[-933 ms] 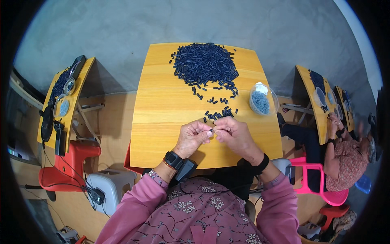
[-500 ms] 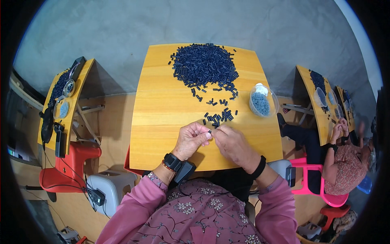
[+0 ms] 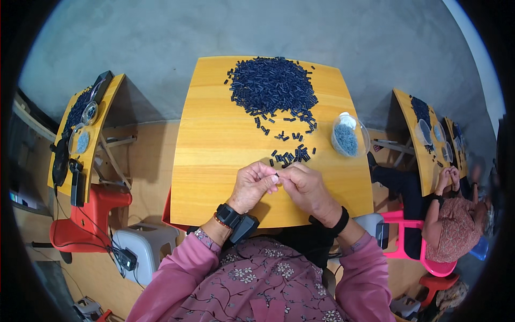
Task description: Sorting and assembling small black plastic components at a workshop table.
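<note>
Above the near part of the table, my left hand (image 3: 251,185) pinches a small black tubular piece (image 3: 277,175) between thumb and forefinger. My right hand (image 3: 304,189) is closed right beside it, fingertips meeting the left ones; what it grips, if anything, is too small to tell. Just beyond my hands lies a loose cluster of similar black pieces (image 3: 292,155). Farther back is a large heap of dark pieces (image 3: 273,86). To the right stands a clear round tub (image 3: 365,140) holding small blue-grey bits (image 3: 345,139) and a white lump (image 3: 347,120).
The yellow wooden table (image 3: 214,134) stands near a grey wall. Side tables with similar heaps and tubs are at left (image 3: 110,102) and right (image 3: 405,110). A person (image 3: 453,225) sits on a pink chair at right. Red (image 3: 91,214) and grey (image 3: 145,247) stools with cables stand at left.
My right hand has turned slightly, with its fingers shifted around the small piece. My left hand keeps its pinch almost unmoved. The whole view has shifted a little.
</note>
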Available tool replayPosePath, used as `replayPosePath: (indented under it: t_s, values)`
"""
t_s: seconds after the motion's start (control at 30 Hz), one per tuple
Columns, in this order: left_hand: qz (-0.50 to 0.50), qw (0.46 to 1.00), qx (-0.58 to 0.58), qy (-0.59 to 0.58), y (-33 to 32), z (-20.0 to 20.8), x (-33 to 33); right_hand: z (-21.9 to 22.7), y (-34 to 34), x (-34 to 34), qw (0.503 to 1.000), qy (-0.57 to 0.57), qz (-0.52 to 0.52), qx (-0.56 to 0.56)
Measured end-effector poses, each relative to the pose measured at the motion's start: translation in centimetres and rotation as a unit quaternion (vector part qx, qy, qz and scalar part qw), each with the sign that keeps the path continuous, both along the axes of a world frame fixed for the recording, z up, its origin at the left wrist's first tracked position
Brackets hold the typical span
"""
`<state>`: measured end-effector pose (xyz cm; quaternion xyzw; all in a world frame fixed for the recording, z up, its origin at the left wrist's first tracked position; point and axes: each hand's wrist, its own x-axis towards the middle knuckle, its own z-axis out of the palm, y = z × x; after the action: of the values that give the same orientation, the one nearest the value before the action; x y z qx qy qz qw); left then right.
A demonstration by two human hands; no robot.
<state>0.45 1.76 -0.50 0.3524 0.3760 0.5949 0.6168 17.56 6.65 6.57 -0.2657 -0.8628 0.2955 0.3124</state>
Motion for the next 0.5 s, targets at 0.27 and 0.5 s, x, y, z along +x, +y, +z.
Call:
replayPosePath:
  t_s: [0.27, 0.5]
  values:
    - [-0.013, 1.0, -0.001, -0.019, -0.1, -0.1, -0.1, 0.1, 1.9, 0.6, 0.996, -0.057, 0.065, -0.02]
    - [0.015, 0.998, -0.003, -0.054, 0.3, 0.8, 0.3, -1.2, 7.6, -0.9, 0.993, -0.022, -0.111, -0.013]
